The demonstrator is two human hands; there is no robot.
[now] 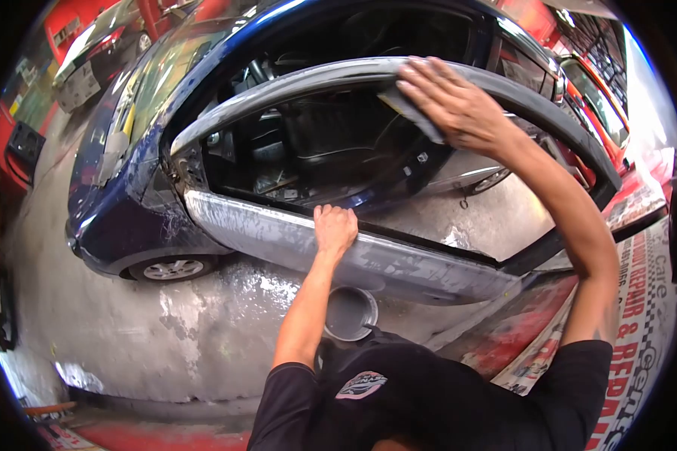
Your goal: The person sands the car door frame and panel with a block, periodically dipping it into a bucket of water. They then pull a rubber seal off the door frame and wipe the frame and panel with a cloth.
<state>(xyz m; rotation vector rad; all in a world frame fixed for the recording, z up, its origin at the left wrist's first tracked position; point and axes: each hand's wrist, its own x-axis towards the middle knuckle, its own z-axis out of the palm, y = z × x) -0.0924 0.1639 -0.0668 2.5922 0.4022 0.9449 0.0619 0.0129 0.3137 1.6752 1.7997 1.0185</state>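
My left hand (337, 229) is closed over the lower window edge of a car door (278, 229), fingers hooked over the sill. The door stands open, its lower panel patchy grey. My right hand (453, 105) lies against the top of the door's window frame (338, 69), fingers stretched together. Under its palm and fingers is a dark sheet that looks like sandpaper (415, 119), with a yellowish edge; the hand covers part of it. The window opening has no glass that I can see. A grey bucket (351, 314) stands on the floor below the door.
The door hangs on a dark blue car (128, 203). Wet patches mark the concrete floor (180, 323). A printed banner (632, 338) is at the right. Other cars stand behind, including an orange one (596, 98) and one at the upper left (101, 45).
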